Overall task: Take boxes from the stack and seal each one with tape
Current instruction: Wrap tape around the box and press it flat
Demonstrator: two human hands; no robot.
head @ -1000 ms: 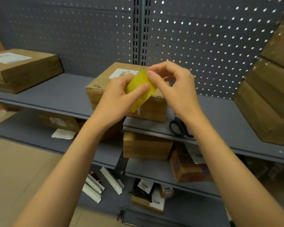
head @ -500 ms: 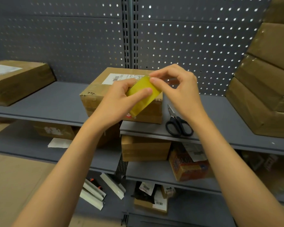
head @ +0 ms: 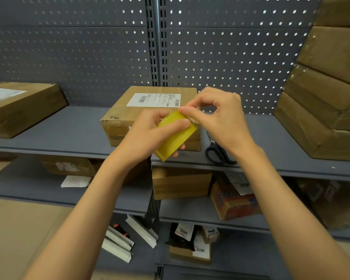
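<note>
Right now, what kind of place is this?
Probably a parcel stockroom or packing area: grey metal shelves with a pegboard back, taped cardboard boxes, and a shipping label on one.

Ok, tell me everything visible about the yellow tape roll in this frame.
The yellow tape roll is seen nearly edge-on, so it reads as a glossy translucent yellow band, tilted upward to the right. It is held in the air in front of the labelled cardboard box. The left hand grips it, thumb across its face; the right hand pinches at its upper edge. No loose end is discernible.
</note>
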